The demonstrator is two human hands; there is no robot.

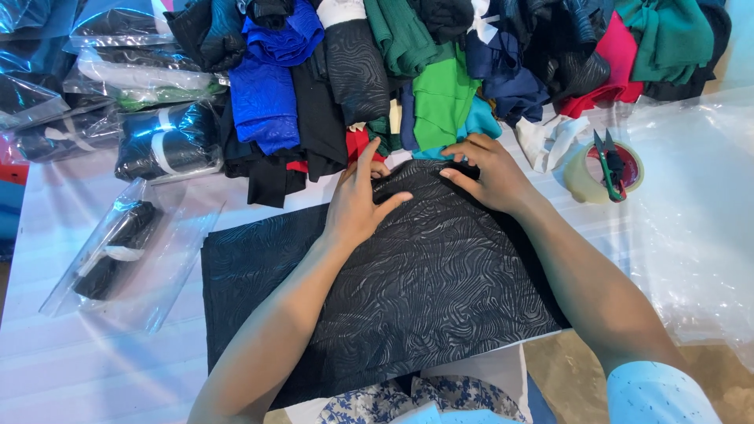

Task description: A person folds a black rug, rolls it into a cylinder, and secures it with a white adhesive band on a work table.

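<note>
While both hands, left hand (357,206) and right hand (487,174), lie open on the black fabric (408,290), its far edge hides beneath them.

Bare forearms; at five o'clock a light blue speckled sleeve (660,392); at six o'clock, blue-and-white flowered clothing (424,399).

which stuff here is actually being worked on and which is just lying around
In hand:
- black wavy-textured cloth
- left hand and right hand, both pressing its far edge

Lying about:
- pile of coloured cloths
- tape roll with green snips on it
- bagged dark cloth
- clear plastic sheet
</note>
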